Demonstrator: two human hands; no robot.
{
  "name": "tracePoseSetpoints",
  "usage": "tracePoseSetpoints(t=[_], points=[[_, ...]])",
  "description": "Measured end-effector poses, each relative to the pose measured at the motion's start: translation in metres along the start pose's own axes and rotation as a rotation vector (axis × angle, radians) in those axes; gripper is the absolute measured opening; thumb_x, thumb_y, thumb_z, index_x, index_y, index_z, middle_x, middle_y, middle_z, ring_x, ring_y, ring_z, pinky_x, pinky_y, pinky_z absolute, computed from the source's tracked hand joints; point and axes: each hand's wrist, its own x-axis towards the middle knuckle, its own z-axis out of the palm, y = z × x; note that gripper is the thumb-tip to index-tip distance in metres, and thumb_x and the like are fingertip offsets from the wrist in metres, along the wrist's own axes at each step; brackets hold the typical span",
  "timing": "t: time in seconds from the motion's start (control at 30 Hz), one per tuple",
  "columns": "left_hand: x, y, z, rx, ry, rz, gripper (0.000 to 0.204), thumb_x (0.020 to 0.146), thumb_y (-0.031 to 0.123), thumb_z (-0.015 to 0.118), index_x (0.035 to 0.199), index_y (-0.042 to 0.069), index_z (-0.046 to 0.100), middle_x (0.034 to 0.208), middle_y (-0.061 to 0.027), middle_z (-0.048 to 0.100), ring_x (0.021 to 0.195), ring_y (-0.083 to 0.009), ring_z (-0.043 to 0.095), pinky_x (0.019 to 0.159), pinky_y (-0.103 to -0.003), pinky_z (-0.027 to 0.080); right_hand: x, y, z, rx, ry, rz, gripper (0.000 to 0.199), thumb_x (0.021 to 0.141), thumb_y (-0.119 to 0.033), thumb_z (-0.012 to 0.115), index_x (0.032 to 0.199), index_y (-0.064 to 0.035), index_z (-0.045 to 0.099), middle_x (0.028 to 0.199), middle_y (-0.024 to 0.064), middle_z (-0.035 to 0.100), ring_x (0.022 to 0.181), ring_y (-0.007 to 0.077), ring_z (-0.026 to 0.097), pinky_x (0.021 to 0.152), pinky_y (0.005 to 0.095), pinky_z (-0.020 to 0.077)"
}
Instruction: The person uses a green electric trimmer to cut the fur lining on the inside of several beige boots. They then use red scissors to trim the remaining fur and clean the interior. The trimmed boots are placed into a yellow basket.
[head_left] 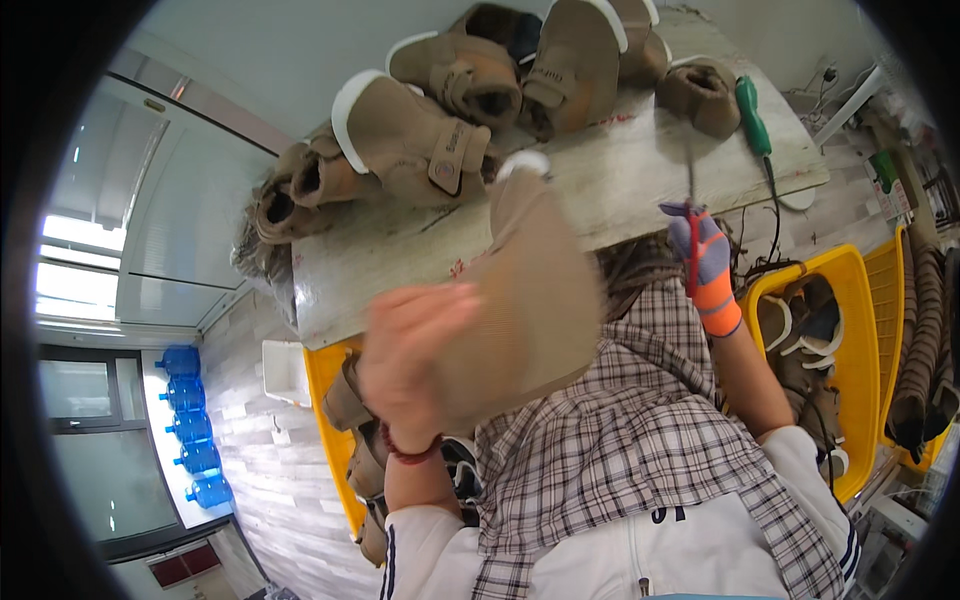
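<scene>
Close in front of me, my left hand [415, 350], bare and blurred by motion, grips a tan boot [540, 300] whose broad ribbed underside faces up. A white edge shows at the boot's far end. To the right, my right hand [704, 255] wears a purple and orange glove and is closed round red-handled scissors [692, 235]. Their dark blades point away from me, over the table's near edge. More tan boots stand along the back of the table, among them a strapped boot [410, 140] with a white-edged sole. How the left fingers lie on the boot is smeared.
The worn white table [400, 255] also carries a green-handled corded tool [752, 115] at its right end. Yellow baskets with boots stand on both sides of me, the right basket [868, 350] and the left basket [325, 385]. Blue water bottles [190, 425] line the left wall.
</scene>
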Motion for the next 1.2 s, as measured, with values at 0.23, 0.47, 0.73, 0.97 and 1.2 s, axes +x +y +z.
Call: tracePoseSetpoints(t=[0.23,0.47,0.73,0.97,1.2], points=[[0.061,-0.056,0.186,0.097,-0.624,0.355,0.028,0.073,0.006,0.055,0.101,0.008,0.060,0.104,-0.0090,0.059,0.100,-0.0256,0.054,0.085,-0.035,0.043,0.016,0.022,-0.022,0.494,0.019,0.306,0.034,0.089,-0.028,0.058,0.109,-0.0006,0.054,0.088,0.0099,0.061,0.070,0.0155,0.059,0.051,0.0235,0.0437],[0.079,-0.084,0.169,0.324,0.071,-0.069,0.060,0.068,0.010,0.066,0.125,0.014,0.047,0.131,-0.0152,0.042,0.127,-0.0332,0.031,0.103,-0.048,0.026,0.002,0.054,-0.007,0.316,0.005,0.171,0.029,0.088,-0.014,0.059,0.111,0.0022,0.053,0.099,0.0098,0.062,0.083,0.0164,0.062,0.055,0.0260,0.0516],[0.016,-0.171,0.129,0.840,0.057,-0.538,0.072,0.070,-0.001,0.053,0.137,0.019,0.035,0.141,-0.0165,0.028,0.133,-0.0362,0.021,0.106,-0.055,0.020,0.001,0.055,0.028,0.395,0.106,0.123,0.032,0.083,-0.007,0.065,0.111,0.0017,0.051,0.103,0.0089,0.059,0.083,0.0148,0.060,0.057,0.0266,0.0535],[-0.019,-0.114,0.019,-0.100,0.296,-0.485,0.048,0.075,-0.004,0.051,0.121,0.011,0.054,0.118,-0.0121,0.053,0.112,-0.0244,0.049,0.097,-0.037,0.038,0.034,0.077,0.020,0.455,-0.021,0.162,0.034,0.081,-0.007,0.067,0.109,-0.0024,0.050,0.087,0.0039,0.056,0.069,0.0116,0.055,0.057,0.0257,0.0477],[-0.161,-0.085,-0.054,0.264,0.095,-0.327,0.028,0.072,0.013,0.070,0.098,0.008,0.063,0.101,-0.0079,0.060,0.090,-0.0216,0.058,0.085,-0.036,0.044,0.040,0.075,0.098,0.019,-0.054,-0.016,0.053,0.064,-0.030,0.082,0.099,-0.0011,0.055,0.085,0.0050,0.059,0.074,0.0117,0.052,0.068,0.0281,0.0447]])
